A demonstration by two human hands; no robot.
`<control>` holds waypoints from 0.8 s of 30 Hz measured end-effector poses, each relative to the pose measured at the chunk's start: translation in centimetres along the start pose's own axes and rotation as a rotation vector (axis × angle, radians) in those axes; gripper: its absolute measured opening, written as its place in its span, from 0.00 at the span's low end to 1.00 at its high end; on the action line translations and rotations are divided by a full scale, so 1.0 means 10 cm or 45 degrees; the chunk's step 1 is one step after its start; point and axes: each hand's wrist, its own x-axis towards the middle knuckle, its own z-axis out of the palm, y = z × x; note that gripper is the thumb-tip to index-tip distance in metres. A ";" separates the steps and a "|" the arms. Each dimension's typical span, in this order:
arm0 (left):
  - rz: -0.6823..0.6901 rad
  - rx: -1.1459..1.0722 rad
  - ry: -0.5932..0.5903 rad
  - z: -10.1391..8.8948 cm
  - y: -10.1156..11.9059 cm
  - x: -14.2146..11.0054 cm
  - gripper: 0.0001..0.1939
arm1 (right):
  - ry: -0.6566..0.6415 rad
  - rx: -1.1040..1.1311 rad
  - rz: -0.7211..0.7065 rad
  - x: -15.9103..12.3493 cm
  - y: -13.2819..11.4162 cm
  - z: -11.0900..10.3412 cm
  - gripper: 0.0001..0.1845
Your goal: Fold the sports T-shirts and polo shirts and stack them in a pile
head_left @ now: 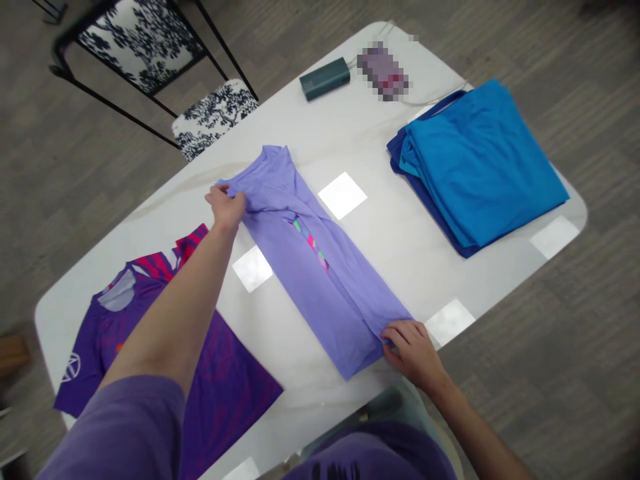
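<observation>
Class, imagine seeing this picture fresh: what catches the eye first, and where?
The bright blue folded cloth at the right end of the white table likely draws the eye first. Next is the lilac garment across the middle, left hand at its far end, right hand at its near end. The purple-and-red shirt follows, lower left, partly hidden by the left forearm.
</observation>
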 end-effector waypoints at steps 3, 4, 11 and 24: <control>0.257 0.315 0.031 -0.04 0.20 -0.12 0.30 | 0.120 -0.002 0.180 0.03 -0.08 0.00 0.19; 0.380 0.375 -0.074 -0.03 0.30 -0.15 0.30 | 0.155 -0.009 0.258 0.05 -0.11 -0.01 0.22; 0.860 0.642 -0.646 0.12 0.78 -0.04 0.22 | 0.151 -0.133 0.517 0.18 -0.26 -0.02 0.16; 0.782 0.543 -0.556 -0.19 0.73 -0.21 0.11 | 0.061 -0.127 0.405 -0.06 -0.29 0.04 0.11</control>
